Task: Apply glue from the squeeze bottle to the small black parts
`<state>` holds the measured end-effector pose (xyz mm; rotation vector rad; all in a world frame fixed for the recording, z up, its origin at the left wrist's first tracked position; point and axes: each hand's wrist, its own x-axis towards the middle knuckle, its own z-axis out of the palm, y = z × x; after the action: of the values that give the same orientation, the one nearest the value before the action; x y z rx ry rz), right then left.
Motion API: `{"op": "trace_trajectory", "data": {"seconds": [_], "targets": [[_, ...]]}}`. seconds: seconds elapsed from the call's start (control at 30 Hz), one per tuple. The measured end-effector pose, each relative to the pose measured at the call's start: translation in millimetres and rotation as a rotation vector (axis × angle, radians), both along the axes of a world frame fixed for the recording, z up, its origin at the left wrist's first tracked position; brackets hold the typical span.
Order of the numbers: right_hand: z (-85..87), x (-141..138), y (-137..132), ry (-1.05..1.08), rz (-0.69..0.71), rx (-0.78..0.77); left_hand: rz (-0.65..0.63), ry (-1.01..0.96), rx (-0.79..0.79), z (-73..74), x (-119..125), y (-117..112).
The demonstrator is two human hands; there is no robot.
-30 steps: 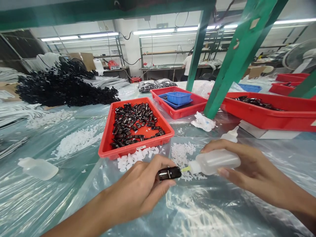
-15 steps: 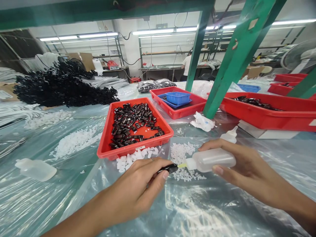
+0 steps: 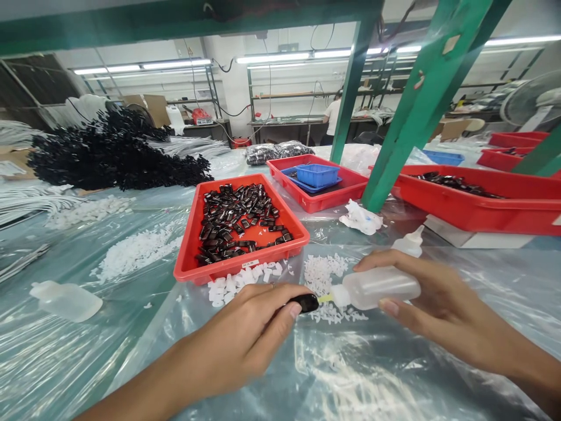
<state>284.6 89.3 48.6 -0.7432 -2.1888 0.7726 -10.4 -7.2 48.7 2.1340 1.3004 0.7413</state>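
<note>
Between thumb and fingers, my left hand (image 3: 258, 333) pinches a glossy black plastic part (image 3: 307, 302). My right hand (image 3: 438, 304) is closed around a translucent squeeze bottle (image 3: 381, 287), held on its side. The bottle's yellowish nozzle tip (image 3: 325, 298) points left and meets the end of the black part; whether liquid is coming out is too small to see. Under and behind the bottle lie small white plastic pieces (image 3: 324, 272). Larger white pieces (image 3: 241, 280) lie just beyond my left hand, beside a red tray (image 3: 241, 272) that holds many similar black parts (image 3: 236, 216).
A second squeeze bottle (image 3: 65, 301) lies at left, near a white heap (image 3: 135, 251). Another bottle (image 3: 409, 241) is behind my right hand. A green post (image 3: 407, 117) slants up beside a crumpled white wad (image 3: 362, 217) and more red trays (image 3: 482, 204). Black-ended cables (image 3: 109, 146) are piled at back left.
The black part in my left hand has turned slightly, showing more of its broad face. The bottle's nozzle stays at its end. Both hands keep their hold.
</note>
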Motion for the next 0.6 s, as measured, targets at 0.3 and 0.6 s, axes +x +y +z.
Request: {"op": "trace_trajectory", "data": {"seconds": [0.3,0.6], "targets": [[9.1,-6.2,-2.8,-0.004,-0.028,-0.033,-0.019,-0.005,-0.025,0.5,2.7,0.5],[8.5,-4.6,-5.6,-0.023,-0.049,-0.033,-0.022,0.033,-0.012,-1.4,2.2,0.0]]}}
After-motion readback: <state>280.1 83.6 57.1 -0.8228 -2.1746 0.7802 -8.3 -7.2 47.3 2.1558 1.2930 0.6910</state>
